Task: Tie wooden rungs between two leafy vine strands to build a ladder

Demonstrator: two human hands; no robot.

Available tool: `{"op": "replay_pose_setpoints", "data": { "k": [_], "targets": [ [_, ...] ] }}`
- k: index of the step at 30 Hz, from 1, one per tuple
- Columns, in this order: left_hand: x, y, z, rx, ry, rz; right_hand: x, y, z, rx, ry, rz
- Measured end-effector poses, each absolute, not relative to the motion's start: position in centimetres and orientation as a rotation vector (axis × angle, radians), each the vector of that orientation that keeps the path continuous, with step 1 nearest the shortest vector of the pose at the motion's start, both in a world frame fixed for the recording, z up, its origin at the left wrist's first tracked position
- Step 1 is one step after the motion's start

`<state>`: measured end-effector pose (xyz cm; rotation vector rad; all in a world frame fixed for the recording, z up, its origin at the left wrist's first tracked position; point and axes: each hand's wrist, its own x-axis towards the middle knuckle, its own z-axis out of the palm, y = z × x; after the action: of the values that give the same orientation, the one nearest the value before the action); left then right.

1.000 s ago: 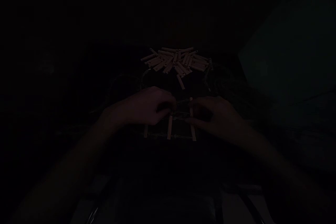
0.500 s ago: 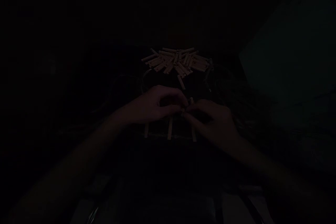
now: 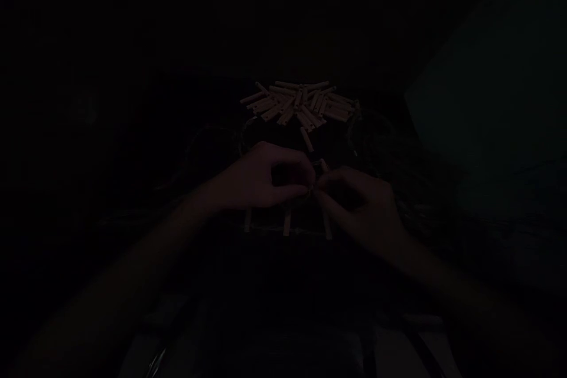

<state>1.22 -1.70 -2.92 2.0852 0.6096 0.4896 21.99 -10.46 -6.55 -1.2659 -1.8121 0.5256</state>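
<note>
The scene is very dark. My left hand point(image 3: 270, 180) arches over a short row of wooden sticks, its thumb and forefinger pinched together. My right hand point(image 3: 358, 192) meets it from the right, fingertips also pinched. Between them is a thin cord, only faintly visible. Below the hands show the lower ends of a left stick point(image 3: 247, 221), a middle stick point(image 3: 287, 223) and a right stick point(image 3: 328, 227), spaced apart, with a cord point(image 3: 305, 230) running across them. The right stick's top also shows between the hands; the other tops are hidden behind my left hand.
A heap of short wooden sticks point(image 3: 301, 103), some with holes at their ends, lies beyond my hands. One loose stick point(image 3: 306, 139) lies just in front of it. Cord point(image 3: 352, 130) trails right of the heap, and another cord point(image 3: 243, 136) curls on the left.
My fingertips have shifted slightly, and a bit of cord near the right stick's top now shows more clearly. Both hands stay pinched close together; the heap is unchanged.
</note>
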Motion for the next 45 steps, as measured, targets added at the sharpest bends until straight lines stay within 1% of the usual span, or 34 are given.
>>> {"op": "replay_pose_setpoints", "data": {
  "k": [15,20,34,45],
  "targets": [
    [1.3,-2.0,-2.8,2.058,0.638,0.504,22.0,-10.6,-6.5,-1.236,-1.812,0.568],
    [1.2,-2.1,-2.7,2.052,0.579,0.514,21.9,-10.9,-6.7,-1.21,-1.775,0.546],
    [1.6,-2.4,-2.9,1.904,0.613,0.576,21.7,-11.2,-6.7,-1.254,-1.71,0.47],
    [1.7,-2.5,-3.3,2.063,0.586,0.575,21.7,-11.2,-6.0,-1.274,-1.756,0.54]
  ]
}}
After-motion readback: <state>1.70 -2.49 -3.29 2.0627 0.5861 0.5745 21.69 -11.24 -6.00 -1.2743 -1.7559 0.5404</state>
